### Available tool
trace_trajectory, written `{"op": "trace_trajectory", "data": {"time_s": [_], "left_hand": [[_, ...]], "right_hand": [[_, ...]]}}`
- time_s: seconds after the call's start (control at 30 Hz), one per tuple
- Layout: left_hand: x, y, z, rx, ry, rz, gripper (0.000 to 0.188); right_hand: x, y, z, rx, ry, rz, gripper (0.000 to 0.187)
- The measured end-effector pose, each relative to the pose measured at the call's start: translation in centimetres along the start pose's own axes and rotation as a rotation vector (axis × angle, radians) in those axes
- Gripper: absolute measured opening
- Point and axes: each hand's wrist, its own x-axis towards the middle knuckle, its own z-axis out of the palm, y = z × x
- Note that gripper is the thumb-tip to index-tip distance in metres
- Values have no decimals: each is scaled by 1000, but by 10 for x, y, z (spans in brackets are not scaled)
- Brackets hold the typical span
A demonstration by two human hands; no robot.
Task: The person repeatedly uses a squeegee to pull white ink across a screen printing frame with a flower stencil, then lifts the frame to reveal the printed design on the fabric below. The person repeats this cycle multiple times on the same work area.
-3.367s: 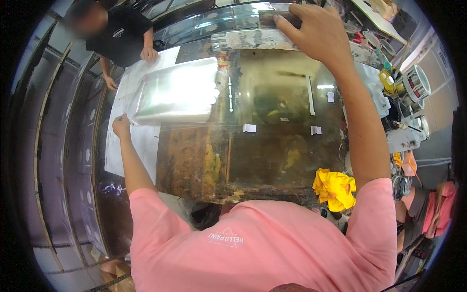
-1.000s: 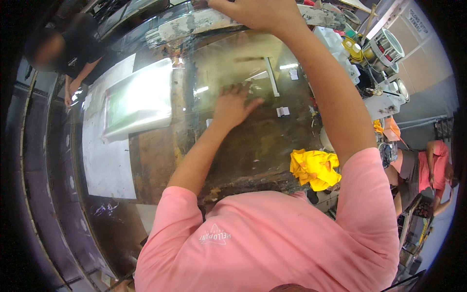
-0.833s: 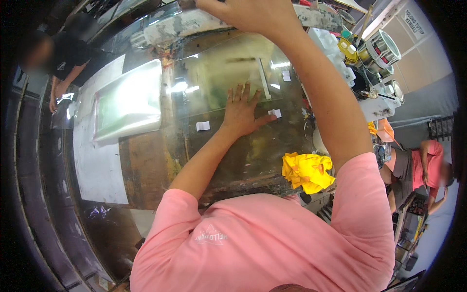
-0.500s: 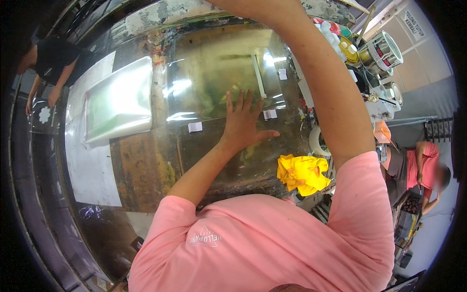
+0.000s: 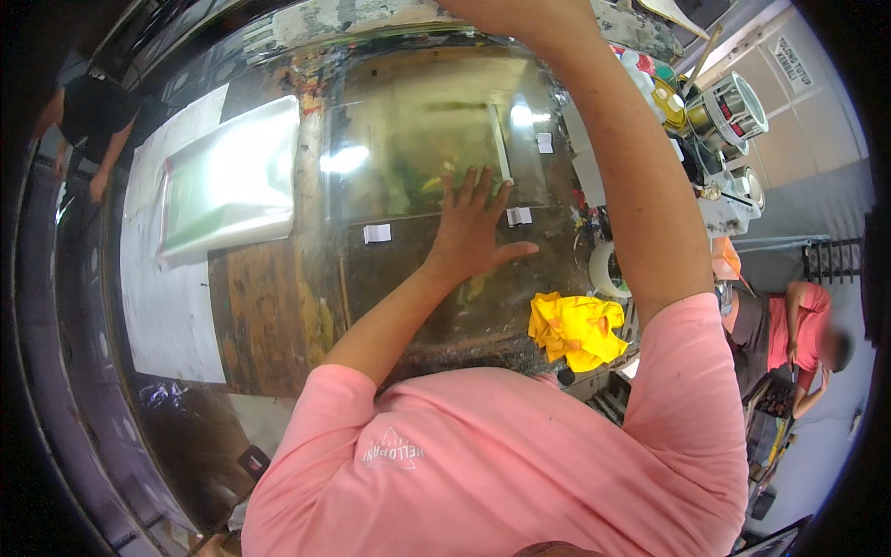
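My left hand (image 5: 471, 225) lies flat with its fingers spread, over the near edge of a clear, glossy plastic sheet (image 5: 408, 111) on the dark worktable. Close to its fingertips a narrow pale strip (image 5: 499, 139) runs away from me. Small white tabs sit around the sheet: one left of the hand (image 5: 377, 233), one right of it (image 5: 519, 216) and one farther off (image 5: 545, 143). My right forearm (image 5: 548, 28) stretches across the far side and leaves the picture at the top, so the right hand is out of sight.
A stack of clear film (image 5: 232, 172) rests on white paper (image 5: 172, 325) at left. A crumpled yellow cloth (image 5: 577, 331) and a tape roll (image 5: 605, 269) lie at right. Cans (image 5: 729, 111) and bottles crowd the right side. One person (image 5: 97, 116) stands left, another (image 5: 796, 325) right.
My left hand stays pressed in place. Bright reflections along the sheet's near edge have faded. The person at left has shifted, and the white flower shape near their hands no longer shows. The view has moved slightly.
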Motion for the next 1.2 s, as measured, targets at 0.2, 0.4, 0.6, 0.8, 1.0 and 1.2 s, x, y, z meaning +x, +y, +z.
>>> {"op": "trace_trajectory", "data": {"time_s": [0.2, 0.4, 0.6, 0.8, 1.0, 1.2], "left_hand": [[-1, -2, 7, -50, 65, 5, 117], [-1, -1, 7, 1, 47, -10, 120], [-1, -2, 7, -13, 81, 24, 120], [-2, -2, 8, -36, 108, 45, 117], [-4, 0, 6, 1, 124, 48, 113], [-3, 0, -2, -113, 181, 50, 100]], "right_hand": [[-2, -3, 0, -50, -2, 5, 58], [-4, -7, -1, -39, -36, 46, 57], [-4, -7, -1, -54, -47, 60, 57], [-4, -5, 0, -64, -40, 51, 59], [-6, -7, 2, -46, -36, 47, 58], [-10, -5, -17, -80, -30, 35, 53]]}}
